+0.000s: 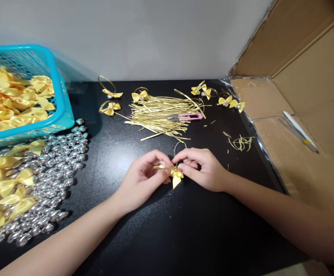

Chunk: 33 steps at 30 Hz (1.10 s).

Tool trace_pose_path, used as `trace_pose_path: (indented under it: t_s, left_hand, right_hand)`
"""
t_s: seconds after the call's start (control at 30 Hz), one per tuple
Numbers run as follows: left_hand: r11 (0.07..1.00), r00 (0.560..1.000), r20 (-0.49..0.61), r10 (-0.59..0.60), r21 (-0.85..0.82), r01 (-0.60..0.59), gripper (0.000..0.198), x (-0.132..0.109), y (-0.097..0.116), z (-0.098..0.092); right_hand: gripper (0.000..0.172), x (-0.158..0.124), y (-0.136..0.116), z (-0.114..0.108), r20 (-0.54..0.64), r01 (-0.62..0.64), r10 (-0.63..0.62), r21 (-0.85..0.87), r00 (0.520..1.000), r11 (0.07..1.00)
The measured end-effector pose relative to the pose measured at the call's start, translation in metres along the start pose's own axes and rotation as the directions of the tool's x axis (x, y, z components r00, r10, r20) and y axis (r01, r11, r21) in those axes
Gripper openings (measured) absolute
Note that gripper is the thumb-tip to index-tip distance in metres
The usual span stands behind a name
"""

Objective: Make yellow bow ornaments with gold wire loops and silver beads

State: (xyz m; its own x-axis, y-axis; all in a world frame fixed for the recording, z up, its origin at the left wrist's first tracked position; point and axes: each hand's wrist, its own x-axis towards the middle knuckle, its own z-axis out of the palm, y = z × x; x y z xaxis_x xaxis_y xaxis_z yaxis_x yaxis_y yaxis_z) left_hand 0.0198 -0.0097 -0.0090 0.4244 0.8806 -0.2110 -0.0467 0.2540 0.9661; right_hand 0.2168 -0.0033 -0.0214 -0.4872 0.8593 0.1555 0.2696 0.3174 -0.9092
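Close together over the black table, my left hand (pixel 148 176) and my right hand (pixel 203 166) both pinch at a yellow satin bow (pixel 177 177). The left thumb and fingers grip the bow and a gold wire tie at its left side. Thumb and index finger of my right hand close on its right side, near the tie. A thin loop of gold wire (pixel 180 143) rises from between the fingertips. Fingers partly hide where wire and bow meet. Just beyond my hands lies a pile of gold twist ties (pixel 155 115) with pink thread snips (pixel 188 117) on top.
A blue basket (pixel 56 92) of yellow bows stands at the left. Before it spread many silver teardrop beads (pixel 58 153) and loose bows (pixel 4 188). Bows with wire loops (pixel 109 109) lie at the back. Wire scraps (pixel 241 142) and cardboard (pixel 282 134) with a white-handled tool (pixel 300 130) are right.
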Motion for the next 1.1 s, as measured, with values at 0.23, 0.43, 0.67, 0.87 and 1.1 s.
trace_pose_path:
  t_s: [0.23, 0.43, 0.67, 0.87, 1.1]
  left_hand:
    - [1.0, 1.0, -0.011, 0.018, 0.026, -0.018, 0.007, -0.0008, 0.0014, -0.0001]
    - [0.999, 0.999, -0.031, 0.032, 0.032, -0.031, 0.015, -0.0005, 0.0021, 0.0025]
    - [0.995, 0.999, -0.037, 0.002, 0.098, 0.002, 0.011, -0.0016, -0.0003, 0.001]
    - [0.995, 0.999, -0.026, 0.02, 0.1, -0.017, 0.012, -0.0007, -0.001, -0.0008]
    - [0.992, 0.999, -0.029, 0.02, 0.122, -0.016, 0.008, 0.0011, 0.0031, 0.0018]
  right_hand:
    - [0.009, 0.0013, -0.0018, -0.001, -0.019, 0.034, -0.035, -0.051, 0.999, 0.998]
    - [0.007, -0.0004, -0.0002, -0.0002, -0.017, 0.034, -0.035, -0.043, 0.999, 0.998]
    - [0.008, -0.0023, -0.0001, -0.0004, -0.012, 0.08, -0.081, -0.066, 0.997, 0.995]
    - [0.008, -0.0025, 0.0016, 0.001, -0.02, 0.036, -0.037, -0.048, 0.999, 0.998]
    - [0.009, -0.0018, -0.0009, 0.0002, -0.034, 0.034, -0.035, -0.04, 0.999, 0.999]
